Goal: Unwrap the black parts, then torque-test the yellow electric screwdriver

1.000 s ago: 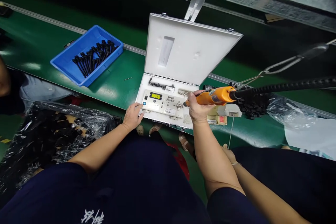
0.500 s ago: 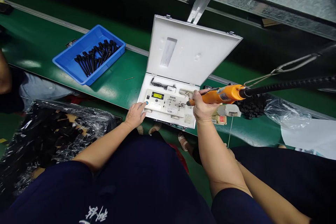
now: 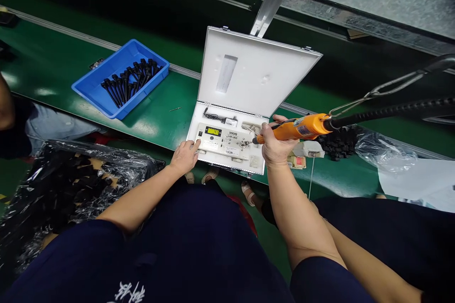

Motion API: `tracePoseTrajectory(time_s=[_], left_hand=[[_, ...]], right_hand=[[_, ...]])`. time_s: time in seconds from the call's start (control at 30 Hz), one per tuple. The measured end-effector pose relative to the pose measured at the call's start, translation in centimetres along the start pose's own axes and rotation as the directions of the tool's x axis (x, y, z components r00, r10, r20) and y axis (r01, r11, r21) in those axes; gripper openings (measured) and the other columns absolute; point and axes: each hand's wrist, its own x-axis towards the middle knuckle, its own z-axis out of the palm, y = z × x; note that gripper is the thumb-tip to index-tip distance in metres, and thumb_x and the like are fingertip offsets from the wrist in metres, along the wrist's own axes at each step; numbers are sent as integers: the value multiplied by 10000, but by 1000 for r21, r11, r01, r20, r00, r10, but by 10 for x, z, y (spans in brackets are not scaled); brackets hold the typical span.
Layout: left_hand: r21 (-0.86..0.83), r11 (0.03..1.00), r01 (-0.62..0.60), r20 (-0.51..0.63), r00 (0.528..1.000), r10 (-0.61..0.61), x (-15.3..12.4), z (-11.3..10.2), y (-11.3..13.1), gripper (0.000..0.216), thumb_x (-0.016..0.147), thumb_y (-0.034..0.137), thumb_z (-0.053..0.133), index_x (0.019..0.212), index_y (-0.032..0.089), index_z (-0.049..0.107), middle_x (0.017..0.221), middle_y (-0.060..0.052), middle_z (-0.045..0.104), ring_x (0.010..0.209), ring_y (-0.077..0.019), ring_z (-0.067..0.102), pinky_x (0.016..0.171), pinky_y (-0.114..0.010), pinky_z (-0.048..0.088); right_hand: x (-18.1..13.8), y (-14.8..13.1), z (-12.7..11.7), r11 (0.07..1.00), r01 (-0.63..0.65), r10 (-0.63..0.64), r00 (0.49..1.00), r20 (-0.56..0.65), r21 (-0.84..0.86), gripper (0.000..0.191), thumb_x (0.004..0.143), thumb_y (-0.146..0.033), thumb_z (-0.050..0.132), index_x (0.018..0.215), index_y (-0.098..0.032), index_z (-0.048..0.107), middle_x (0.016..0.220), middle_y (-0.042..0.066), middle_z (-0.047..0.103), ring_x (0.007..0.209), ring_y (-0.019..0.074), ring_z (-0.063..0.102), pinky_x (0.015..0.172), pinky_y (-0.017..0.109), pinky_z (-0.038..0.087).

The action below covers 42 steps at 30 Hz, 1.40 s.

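Observation:
My right hand [image 3: 275, 147] is wrapped round an orange electric screwdriver [image 3: 302, 128], held nearly level, its tip pointing left. That tip is beside the metal socket [image 3: 244, 144] of a white HIOS torque meter [image 3: 227, 147]; whether they touch I cannot tell. The meter lies in an open white-lined case [image 3: 261, 75], its small yellow display lit. With nothing in its grasp, my left hand [image 3: 185, 156] rests at the meter's left end. One fingertip covers the spot of the blue button, while the other fingers lie loosely over the case's front edge.
A blue bin [image 3: 121, 80] of black parts stands on the green bench, left of the case. Near it lies a thin bit [image 3: 175, 109]. Black parts [image 3: 339, 144] and plastic film [image 3: 386, 151] are at right. Another person's arm [image 3: 369, 260] is close on the right.
My left fingertip has moved onto the blue button, which showed beside it before. The screwdriver stays at the meter's socket in my right hand. The view has shifted slightly.

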Motion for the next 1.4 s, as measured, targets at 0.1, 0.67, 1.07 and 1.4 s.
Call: tracePoseTrajectory(time_s=[0.1,0.67,1.07,1.4], left_hand=[[31,999,16,25,1000,-17,1,-3,3,538,945,243,476,1477,179,437,1304,-129,549,1147,-305,480,930,-428,478],[-66,997,44,-86,995,-50,-4,14,-3,578,946,285,496,1497,149,389,1294,-122,587,1134,-295,510,962,-409,462],[-89,995,44,-92,994,-52,-3,13,-3,598,935,289,503,1500,132,384,1269,-139,596,1134,-303,514,963,-422,472],[-68,997,32,-109,993,-39,-3,14,-3,604,930,277,498,1502,122,378,1251,-147,593,1105,-298,519,965,-414,464]], right_hand=[[0,0,0,1000,4,-4,1000,2,12,435,710,-433,815,1016,-217,594,666,-33,550,516,145,531,531,346,530],[2,0,0,999,-23,24,1000,13,-31,497,700,-477,802,1055,-210,578,672,-41,550,524,128,534,532,314,532],[1,-6,1,998,-58,59,998,31,-6,451,707,-439,794,1021,-202,573,666,-40,558,515,118,536,485,290,520],[4,-4,0,999,-28,29,999,21,-33,453,675,-526,809,813,-218,507,674,-39,519,498,107,516,458,291,507]])
